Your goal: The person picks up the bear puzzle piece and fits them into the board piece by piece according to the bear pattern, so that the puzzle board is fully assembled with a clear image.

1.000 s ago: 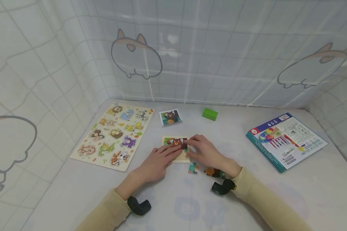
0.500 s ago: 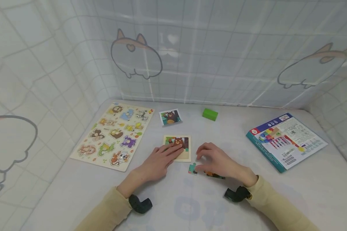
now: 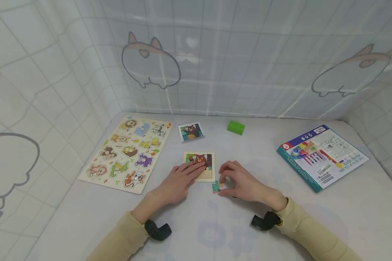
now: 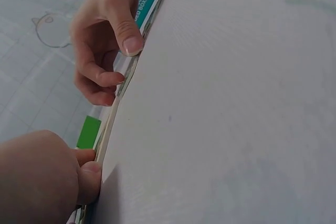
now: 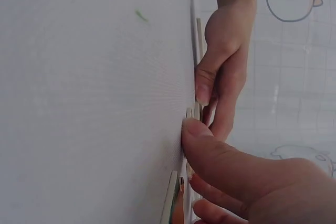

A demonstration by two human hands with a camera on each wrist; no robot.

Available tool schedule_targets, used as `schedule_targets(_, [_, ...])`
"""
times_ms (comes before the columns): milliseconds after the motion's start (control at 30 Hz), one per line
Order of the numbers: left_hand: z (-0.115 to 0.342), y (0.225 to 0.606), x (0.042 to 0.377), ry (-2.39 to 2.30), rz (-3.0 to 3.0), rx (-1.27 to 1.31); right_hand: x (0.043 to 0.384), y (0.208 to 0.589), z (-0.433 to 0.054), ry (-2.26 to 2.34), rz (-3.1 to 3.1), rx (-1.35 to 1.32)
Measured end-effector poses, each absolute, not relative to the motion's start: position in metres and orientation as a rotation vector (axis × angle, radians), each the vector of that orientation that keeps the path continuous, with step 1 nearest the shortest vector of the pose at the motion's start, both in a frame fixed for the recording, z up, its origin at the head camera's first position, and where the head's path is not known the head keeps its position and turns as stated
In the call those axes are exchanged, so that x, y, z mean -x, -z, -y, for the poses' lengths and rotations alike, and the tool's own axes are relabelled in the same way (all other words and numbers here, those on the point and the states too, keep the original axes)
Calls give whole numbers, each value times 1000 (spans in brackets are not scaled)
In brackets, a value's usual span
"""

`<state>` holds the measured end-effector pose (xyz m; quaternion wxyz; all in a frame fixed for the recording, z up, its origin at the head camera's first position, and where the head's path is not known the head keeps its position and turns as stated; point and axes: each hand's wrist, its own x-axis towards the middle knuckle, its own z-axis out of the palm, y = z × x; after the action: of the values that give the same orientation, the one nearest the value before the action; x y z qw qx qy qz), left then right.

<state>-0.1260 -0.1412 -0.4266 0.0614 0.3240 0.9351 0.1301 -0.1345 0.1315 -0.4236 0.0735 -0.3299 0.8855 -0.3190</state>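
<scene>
My left hand rests with extended fingers on a small wooden puzzle board with a brown bear picture. Its fingers cover the board's left and lower part; a bare wood strip shows at lower right. Just off the board's lower right corner, my right hand pinches a teal jigsaw piece between thumb and fingers, at the table surface. The thumb lies against the piece's edge in the right wrist view. Another loose jigsaw piece lies under the right hand, mostly hidden in the head view.
A bear picture card lies behind the board, with a green block to its right. At left is a large animal puzzle board. A flat boxed set lies at right. Fabric walls rise behind the table.
My right hand has moved away from the board's right edge, toward me, and has taken hold of the teal jigsaw piece. My left hand stays on the board.
</scene>
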Motion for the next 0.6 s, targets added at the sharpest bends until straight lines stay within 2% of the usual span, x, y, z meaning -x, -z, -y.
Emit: schedule_targets(600, [142,432,127,-465,-2827,-983,135,424,-133,969,-2640,1066])
